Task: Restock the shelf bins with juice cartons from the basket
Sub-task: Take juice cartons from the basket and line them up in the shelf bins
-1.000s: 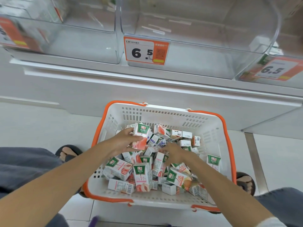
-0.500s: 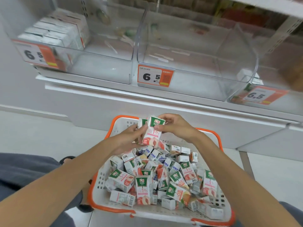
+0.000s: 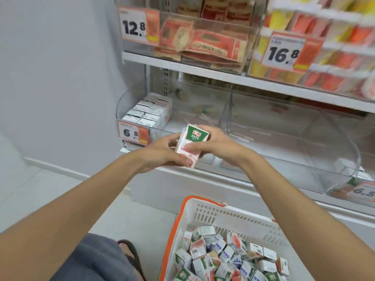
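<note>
Shelf [image 3: 205, 77] behind, left hand [image 3: 162, 154], right hand [image 3: 220, 146] grip carton [image 3: 193, 138].

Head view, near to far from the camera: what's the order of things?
Nearest first: basket of loose cartons → juice carton gripped between left hand and right hand → stacked cartons in the lower shelf bin.

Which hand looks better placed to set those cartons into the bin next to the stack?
Probably the left hand: it grips the held cartons on the side nearer the stacked cartons in the left bin. The right hand holds the far side.
</note>
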The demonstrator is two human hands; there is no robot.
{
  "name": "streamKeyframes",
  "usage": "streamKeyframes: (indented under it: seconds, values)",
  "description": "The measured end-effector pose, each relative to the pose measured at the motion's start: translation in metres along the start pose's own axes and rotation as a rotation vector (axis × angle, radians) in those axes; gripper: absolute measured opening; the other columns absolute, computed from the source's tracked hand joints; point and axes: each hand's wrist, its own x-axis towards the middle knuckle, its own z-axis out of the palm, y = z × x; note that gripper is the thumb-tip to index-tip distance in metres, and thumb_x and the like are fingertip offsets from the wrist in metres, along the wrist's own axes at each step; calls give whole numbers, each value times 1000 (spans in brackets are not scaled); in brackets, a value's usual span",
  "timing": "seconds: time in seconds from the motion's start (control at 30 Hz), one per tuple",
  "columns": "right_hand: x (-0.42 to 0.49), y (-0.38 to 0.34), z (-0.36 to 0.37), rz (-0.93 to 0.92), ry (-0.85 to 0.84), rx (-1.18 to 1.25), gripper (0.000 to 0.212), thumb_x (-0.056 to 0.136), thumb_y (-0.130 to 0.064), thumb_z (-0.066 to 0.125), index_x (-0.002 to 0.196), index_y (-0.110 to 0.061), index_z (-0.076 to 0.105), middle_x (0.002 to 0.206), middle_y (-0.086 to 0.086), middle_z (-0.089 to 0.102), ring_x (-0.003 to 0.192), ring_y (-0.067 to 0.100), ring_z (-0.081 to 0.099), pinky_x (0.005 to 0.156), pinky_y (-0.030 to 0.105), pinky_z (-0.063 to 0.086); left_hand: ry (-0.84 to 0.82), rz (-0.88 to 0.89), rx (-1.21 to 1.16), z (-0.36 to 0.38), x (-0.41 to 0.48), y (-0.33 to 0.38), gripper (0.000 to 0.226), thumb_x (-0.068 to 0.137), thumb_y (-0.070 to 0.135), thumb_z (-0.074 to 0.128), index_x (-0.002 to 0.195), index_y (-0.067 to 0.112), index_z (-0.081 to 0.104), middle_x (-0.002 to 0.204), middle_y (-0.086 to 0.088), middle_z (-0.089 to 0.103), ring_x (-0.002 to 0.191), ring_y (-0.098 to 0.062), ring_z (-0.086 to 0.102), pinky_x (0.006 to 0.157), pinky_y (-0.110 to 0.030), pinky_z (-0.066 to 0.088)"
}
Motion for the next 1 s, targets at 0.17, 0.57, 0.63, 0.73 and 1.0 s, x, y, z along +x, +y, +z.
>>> streamKeyframes:
  seconds: [0.17, 0.57, 0.63, 0.73, 1.0]
  values:
    - [67, -22, 3, -141, 301, 71, 45, 72, -5, 82, 110, -17, 61, 86, 0, 70, 72, 12, 64, 56, 22, 52, 548, 229, 554, -67, 22, 0, 93, 57, 40, 90, 140, 33, 47, 139, 7, 50, 130, -12, 44, 107, -33, 37]
    - [163, 27, 22, 265, -164, -18, 53, 87, -45, 66, 135, -29, 53, 140, -5, 53, 131, 18, 47, 106, 48, 44, 688, 138, 1374, -115, 34, -65, 79, 91, 55, 49, 154, 19, 16, 159, -1, 22, 149, -21, 9, 119, -49, -4]
    - [165, 30, 22, 316, -154, 6, 51, 92, -37, 62, 140, -32, 45, 139, -3, 51, 125, 22, 49, 105, 49, 46, 692, 144, 1376, -114, 33, -65, 79, 91, 53, 51, 154, 18, 18, 158, -2, 23, 148, -22, 10, 119, -49, -4]
    - [164, 33, 27, 329, -151, 29, 60, 93, -29, 63, 145, -28, 33, 136, 2, 51, 112, 20, 57, 91, 44, 56, 693, 146, 1354, -113, 33, -64, 79, 91, 51, 54, 153, 17, 20, 158, -3, 24, 148, -23, 11, 119, -50, -5]
    - [139, 24, 29, -35, 232, -391, 56, 92, -33, 62, 142, -19, 42, 142, 1, 47, 125, 16, 47, 102, 29, 38, 782, 195, 1348, -87, 25, -50, 78, 84, 40, 69, 149, 14, 32, 154, -9, 32, 146, -26, 21, 119, -48, 6]
